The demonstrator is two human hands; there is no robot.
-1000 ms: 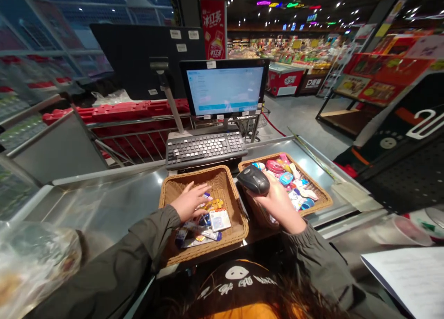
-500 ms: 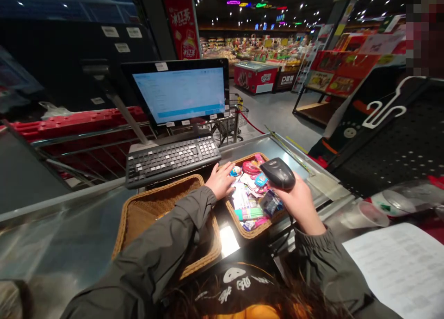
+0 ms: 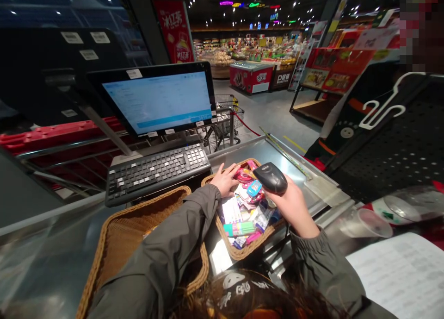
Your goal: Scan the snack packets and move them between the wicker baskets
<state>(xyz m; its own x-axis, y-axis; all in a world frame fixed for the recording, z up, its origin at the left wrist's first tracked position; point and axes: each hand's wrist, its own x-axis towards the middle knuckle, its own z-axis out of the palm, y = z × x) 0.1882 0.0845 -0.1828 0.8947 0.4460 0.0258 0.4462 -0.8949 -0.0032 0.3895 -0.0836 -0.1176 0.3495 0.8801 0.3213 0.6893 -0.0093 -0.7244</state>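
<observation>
My right hand (image 3: 289, 203) is wrapped round a black barcode scanner (image 3: 271, 177), held over the right side of a wicker basket (image 3: 239, 253) of small packaged goods. Fingers apart, my left hand (image 3: 226, 180) reaches over the far left part of that basket, its fingertips by a red round package (image 3: 243, 175). Whether it touches any packet I cannot tell. Near the middle lies a blue item (image 3: 254, 188); a green pack (image 3: 239, 228) and a white-and-blue packet (image 3: 262, 218) are nearer me. My left forearm crosses a second, larger wicker basket (image 3: 118, 245).
Behind the baskets stand a black keyboard (image 3: 159, 171) and a lit monitor (image 3: 163, 101). The metal counter (image 3: 284, 150) extends beyond them. At right are a plastic cup (image 3: 369, 222), printed paper (image 3: 402, 268) and a white hanger (image 3: 381, 108). A cart (image 3: 225, 120) stands behind.
My left hand has moved from the basket's left rim further in over the packets. A white-and-blue packet now shows near the scanner. The view has shifted, while the scanner stays in my right hand.
</observation>
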